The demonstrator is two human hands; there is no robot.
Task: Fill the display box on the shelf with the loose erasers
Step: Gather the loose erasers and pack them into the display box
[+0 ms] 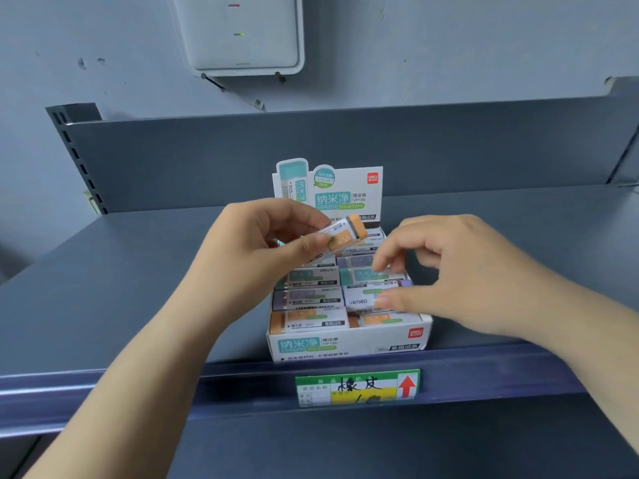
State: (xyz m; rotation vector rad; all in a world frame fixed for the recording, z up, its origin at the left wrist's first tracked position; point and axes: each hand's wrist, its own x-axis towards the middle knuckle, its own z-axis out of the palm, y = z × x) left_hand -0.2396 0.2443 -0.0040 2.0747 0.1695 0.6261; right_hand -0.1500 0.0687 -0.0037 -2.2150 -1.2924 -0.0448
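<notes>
Box: white display box [349,345] sits at the front edge of the dark shelf [138,288], erasers packed in 2 columns.
Left hand [249,250]: thumb and fingers clamped on an orange-ended eraser [340,235], held tilted above the back rows.
Right hand [446,274]: fingertips pinched on a purple-ended eraser [371,295] (lying atop the right column).
Label: price tag [358,388] on the shelf rail below the box.

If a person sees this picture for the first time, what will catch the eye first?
Probably the white display box at the front middle of the shelf, nearly full of erasers. Above it, the left hand pinches an orange-tipped eraser, while the right hand touches a purple-tipped eraser lying in the box. Below, a green and yellow price tag sits on the shelf edge.
</notes>
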